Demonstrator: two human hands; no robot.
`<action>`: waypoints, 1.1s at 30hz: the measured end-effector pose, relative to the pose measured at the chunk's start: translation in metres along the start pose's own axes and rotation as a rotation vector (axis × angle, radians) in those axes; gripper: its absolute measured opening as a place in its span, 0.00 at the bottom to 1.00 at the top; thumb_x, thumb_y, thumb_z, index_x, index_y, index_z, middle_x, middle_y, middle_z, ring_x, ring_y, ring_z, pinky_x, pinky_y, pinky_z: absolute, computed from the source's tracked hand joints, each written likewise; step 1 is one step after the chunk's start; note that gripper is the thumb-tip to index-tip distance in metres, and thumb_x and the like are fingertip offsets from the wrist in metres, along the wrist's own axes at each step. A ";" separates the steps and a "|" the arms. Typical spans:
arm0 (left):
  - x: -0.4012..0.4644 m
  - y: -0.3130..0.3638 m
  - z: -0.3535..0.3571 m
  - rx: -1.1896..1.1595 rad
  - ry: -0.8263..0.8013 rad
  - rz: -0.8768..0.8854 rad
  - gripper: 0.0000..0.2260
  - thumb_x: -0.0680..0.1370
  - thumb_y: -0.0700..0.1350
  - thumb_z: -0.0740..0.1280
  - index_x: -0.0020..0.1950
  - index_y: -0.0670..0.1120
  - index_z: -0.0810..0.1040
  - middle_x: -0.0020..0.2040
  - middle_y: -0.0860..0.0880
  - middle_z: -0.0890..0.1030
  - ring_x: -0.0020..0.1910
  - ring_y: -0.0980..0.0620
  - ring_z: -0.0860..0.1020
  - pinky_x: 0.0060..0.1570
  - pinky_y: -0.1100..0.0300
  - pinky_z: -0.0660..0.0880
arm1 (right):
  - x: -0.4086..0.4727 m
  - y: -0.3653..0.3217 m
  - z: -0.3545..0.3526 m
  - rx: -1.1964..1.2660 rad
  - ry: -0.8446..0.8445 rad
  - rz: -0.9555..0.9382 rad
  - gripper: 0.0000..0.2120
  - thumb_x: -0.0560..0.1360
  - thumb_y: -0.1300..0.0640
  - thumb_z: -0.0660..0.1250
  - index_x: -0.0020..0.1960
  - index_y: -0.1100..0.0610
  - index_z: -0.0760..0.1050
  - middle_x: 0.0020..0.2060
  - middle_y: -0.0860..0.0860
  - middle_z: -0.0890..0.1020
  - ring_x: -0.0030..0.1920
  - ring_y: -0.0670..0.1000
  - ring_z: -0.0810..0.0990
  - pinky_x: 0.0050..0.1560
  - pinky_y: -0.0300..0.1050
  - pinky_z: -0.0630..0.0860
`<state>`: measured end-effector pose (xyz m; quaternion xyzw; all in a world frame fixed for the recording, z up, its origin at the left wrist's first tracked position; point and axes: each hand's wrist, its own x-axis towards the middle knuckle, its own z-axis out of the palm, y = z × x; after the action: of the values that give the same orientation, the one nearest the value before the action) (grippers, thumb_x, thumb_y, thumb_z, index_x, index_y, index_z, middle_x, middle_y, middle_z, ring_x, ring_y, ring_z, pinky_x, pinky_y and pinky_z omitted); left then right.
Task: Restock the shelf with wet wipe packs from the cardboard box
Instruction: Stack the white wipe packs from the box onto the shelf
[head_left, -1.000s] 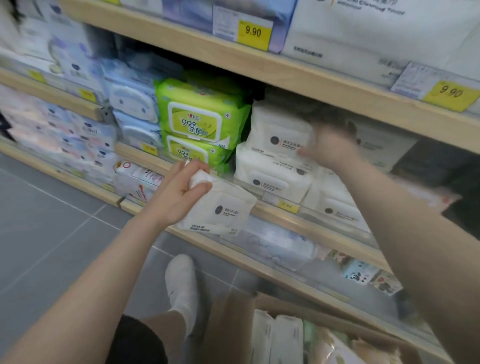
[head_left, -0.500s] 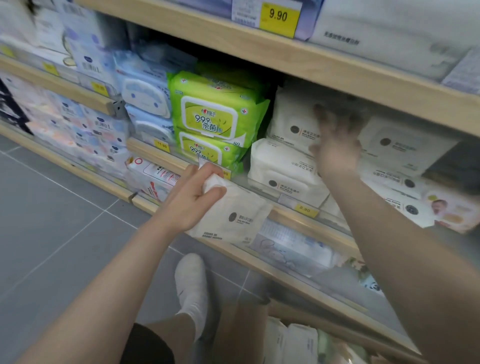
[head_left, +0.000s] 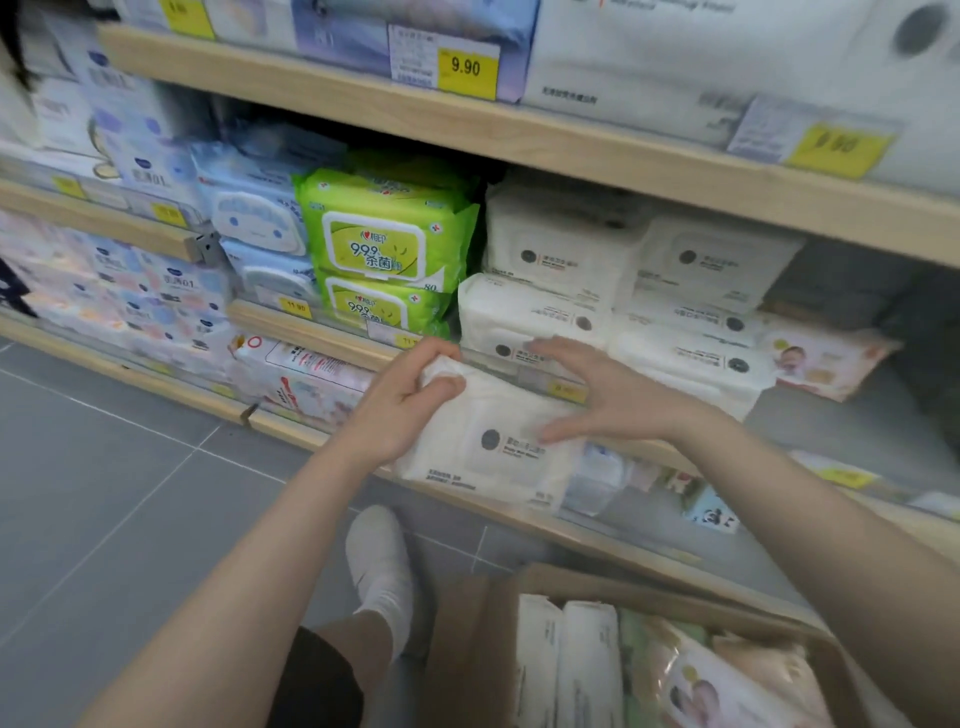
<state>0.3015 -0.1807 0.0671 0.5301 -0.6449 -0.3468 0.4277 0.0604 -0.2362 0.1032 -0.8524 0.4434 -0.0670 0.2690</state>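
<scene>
Seemingly, left hand (head_left: 400, 410) fingers pinch the white pack (head_left: 488, 441), right hand (head_left: 597, 395) fingers spread, before stacked white packs (head_left: 524, 322).

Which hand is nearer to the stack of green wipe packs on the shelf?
Left. The left hand grips the white wipe pack just below the green wipe packs. The right hand reaches for that pack farther right, below the white stacks.

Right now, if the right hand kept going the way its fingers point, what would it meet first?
Probably the left hand, which grips the far end of the white wet wipe pack under the right hand; depth is unclear.
</scene>
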 end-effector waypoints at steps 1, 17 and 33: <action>-0.001 0.007 0.010 -0.047 -0.034 0.012 0.13 0.66 0.59 0.62 0.47 0.58 0.73 0.43 0.58 0.76 0.40 0.63 0.72 0.39 0.67 0.67 | -0.011 -0.002 0.003 0.025 -0.105 0.018 0.45 0.65 0.43 0.76 0.75 0.41 0.56 0.71 0.35 0.56 0.70 0.35 0.52 0.71 0.35 0.49; 0.059 0.046 0.097 0.094 -0.142 0.185 0.26 0.80 0.56 0.59 0.76 0.57 0.55 0.74 0.52 0.63 0.72 0.56 0.61 0.70 0.58 0.59 | -0.104 0.050 -0.073 -0.518 0.380 0.305 0.47 0.58 0.38 0.76 0.72 0.35 0.57 0.63 0.52 0.71 0.62 0.55 0.67 0.58 0.49 0.62; 0.117 -0.005 0.132 0.957 -0.083 0.159 0.28 0.79 0.61 0.53 0.76 0.60 0.47 0.78 0.51 0.45 0.76 0.44 0.41 0.68 0.32 0.38 | -0.041 0.091 -0.037 -0.891 0.817 0.387 0.42 0.58 0.41 0.77 0.68 0.50 0.66 0.65 0.55 0.72 0.65 0.61 0.70 0.62 0.74 0.56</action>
<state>0.1736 -0.2971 0.0323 0.6021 -0.7869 0.0013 0.1350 -0.0429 -0.2610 0.0926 -0.6928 0.6415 -0.1461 -0.2952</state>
